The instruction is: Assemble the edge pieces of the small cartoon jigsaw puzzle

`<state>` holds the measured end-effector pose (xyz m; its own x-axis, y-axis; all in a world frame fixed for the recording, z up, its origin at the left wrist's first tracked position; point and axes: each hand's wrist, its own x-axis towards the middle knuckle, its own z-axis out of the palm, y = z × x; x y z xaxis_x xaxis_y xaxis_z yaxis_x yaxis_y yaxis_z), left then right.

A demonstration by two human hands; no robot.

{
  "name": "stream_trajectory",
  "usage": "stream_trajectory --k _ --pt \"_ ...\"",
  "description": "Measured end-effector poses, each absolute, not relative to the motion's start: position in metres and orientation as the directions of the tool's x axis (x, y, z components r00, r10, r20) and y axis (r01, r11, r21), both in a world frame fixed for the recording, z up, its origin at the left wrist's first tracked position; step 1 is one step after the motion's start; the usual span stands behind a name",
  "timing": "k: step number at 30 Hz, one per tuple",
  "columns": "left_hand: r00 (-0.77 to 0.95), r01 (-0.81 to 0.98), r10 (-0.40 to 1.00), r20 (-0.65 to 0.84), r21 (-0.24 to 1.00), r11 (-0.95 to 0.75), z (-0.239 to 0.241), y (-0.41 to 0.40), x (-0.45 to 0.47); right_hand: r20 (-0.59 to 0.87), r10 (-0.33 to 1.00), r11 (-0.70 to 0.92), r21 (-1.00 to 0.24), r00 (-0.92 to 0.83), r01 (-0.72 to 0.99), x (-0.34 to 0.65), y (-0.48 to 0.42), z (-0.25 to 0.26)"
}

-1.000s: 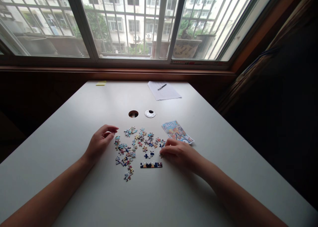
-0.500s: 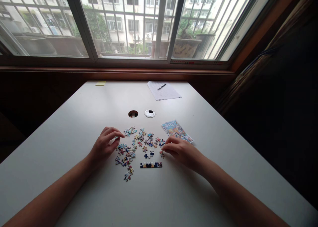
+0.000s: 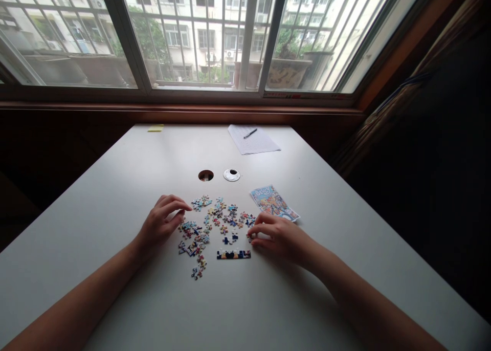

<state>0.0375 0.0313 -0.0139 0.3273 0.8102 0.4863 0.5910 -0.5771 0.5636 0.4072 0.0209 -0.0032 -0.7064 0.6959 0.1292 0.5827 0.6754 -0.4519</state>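
My left hand (image 3: pixel 163 220) hovers at the left edge of the loose jigsaw pieces (image 3: pixel 192 229), thumb and forefinger apart, with nothing seen between them. On the other side, my right hand (image 3: pixel 278 236) has its thumb and fingertips closed about a small puzzle piece (image 3: pixel 249 237), mostly hidden by the fingers. Just left of it lies a small group of dark blue and white pieces (image 3: pixel 230 238). Nearer to me is a joined strip of puzzle pieces (image 3: pixel 233 255), dark with white and orange patches.
A colourful picture sheet (image 3: pixel 274 202) lies beyond my right hand. Further back are a round cable hole (image 3: pixel 206 175), its loose cover (image 3: pixel 231 175), papers (image 3: pixel 253 142) with a pen (image 3: pixel 250 133), and a yellow note (image 3: pixel 155 128) on the white table (image 3: pixel 134 300).
My right hand has lowered slightly, and its thumb and fingers have come around the puzzle piece that lay beneath them. My left hand has barely moved.
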Motion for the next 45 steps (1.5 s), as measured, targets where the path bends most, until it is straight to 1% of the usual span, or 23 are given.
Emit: stream_trajectory --k 11,23,29,34,38,45 --pt "0.254 0.567 0.865 0.433 0.658 -0.496 -0.010 0.030 0.039 0.133 0.691 0.681 -0.448 -0.710 0.579 0.408 0.022 -0.008" --pt "0.248 0.560 0.873 0.419 0.673 -0.482 -0.010 0.029 0.039 0.096 0.693 0.665 -0.469 -0.715 0.581 0.408 0.023 -0.008" --pt "0.261 0.571 0.865 0.428 0.655 -0.496 -0.011 0.030 0.038 0.022 0.716 0.618 -0.484 -0.698 0.619 0.407 0.021 -0.002" --pt "0.252 0.555 0.870 0.423 0.674 -0.488 -0.010 0.029 0.039 -0.043 0.720 0.583 -0.504 -0.692 0.638 0.407 0.021 0.005" --pt "0.256 0.562 0.868 0.426 0.665 -0.492 -0.009 0.029 0.040 -0.087 0.733 0.547 -0.515 -0.675 0.660 0.407 0.021 0.008" --pt "0.261 0.561 0.869 0.420 0.667 -0.490 -0.009 0.029 0.040 -0.086 0.740 0.532 -0.532 -0.667 0.659 0.407 0.019 0.008"
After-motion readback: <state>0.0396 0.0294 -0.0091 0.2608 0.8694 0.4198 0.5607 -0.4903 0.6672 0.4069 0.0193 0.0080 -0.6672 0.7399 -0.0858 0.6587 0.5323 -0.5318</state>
